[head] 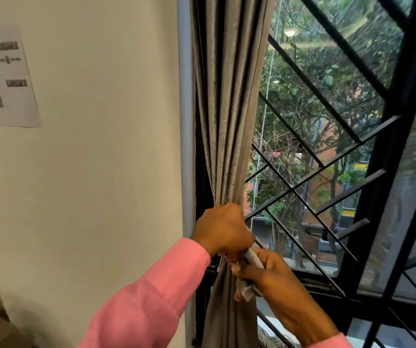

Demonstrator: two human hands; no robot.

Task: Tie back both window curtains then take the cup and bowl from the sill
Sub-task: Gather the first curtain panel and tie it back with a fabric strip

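Now our left grip (pixel 223 229) clamps the gathered curtain (pixel 227 121), right grip (pixel 272 275) pinching the pale tie (pixel 248 292); we should wrap it snug, keeping the folds bunched.

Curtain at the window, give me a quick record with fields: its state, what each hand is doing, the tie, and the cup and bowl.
curtain: grey, gathered into one bunch beside the wall
left hand: grips the bunch
right hand: holds a pale tie against the bunch
tie state: no finished knot visible
cup, bowl: not in view
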